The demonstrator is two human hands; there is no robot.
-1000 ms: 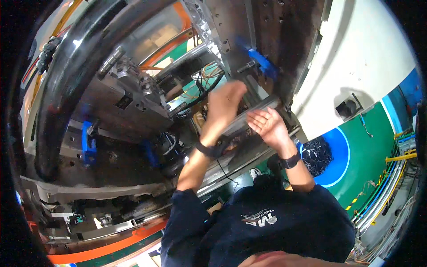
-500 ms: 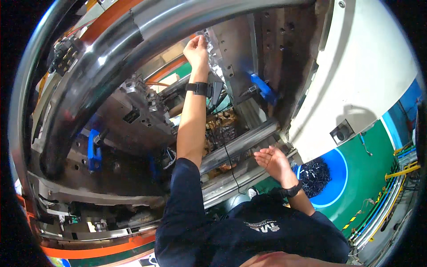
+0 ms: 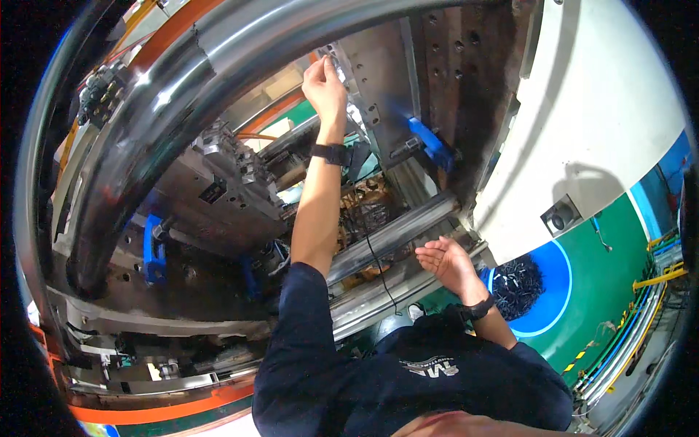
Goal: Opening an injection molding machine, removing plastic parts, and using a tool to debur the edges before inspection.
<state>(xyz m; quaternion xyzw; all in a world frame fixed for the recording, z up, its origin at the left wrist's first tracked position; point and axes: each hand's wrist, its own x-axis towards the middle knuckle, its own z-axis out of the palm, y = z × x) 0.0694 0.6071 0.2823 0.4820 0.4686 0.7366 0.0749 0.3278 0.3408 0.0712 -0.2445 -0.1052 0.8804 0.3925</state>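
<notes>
The left hand (image 3: 325, 81) is stretched far up into the machine, fingers pinched on a small fitting (image 3: 333, 52) at the top edge of the grey steel plate (image 3: 382, 80); what exactly it grips is too small to tell. The right hand (image 3: 445, 264) hangs open, palm up, near the lower steel bar (image 3: 397, 234). A thick polished bar (image 3: 182, 87) arcs across on the left. A blue clamp (image 3: 431, 143) sits right of the plate, and a blue bin (image 3: 535, 280) lies on the green floor (image 3: 619, 255).
</notes>
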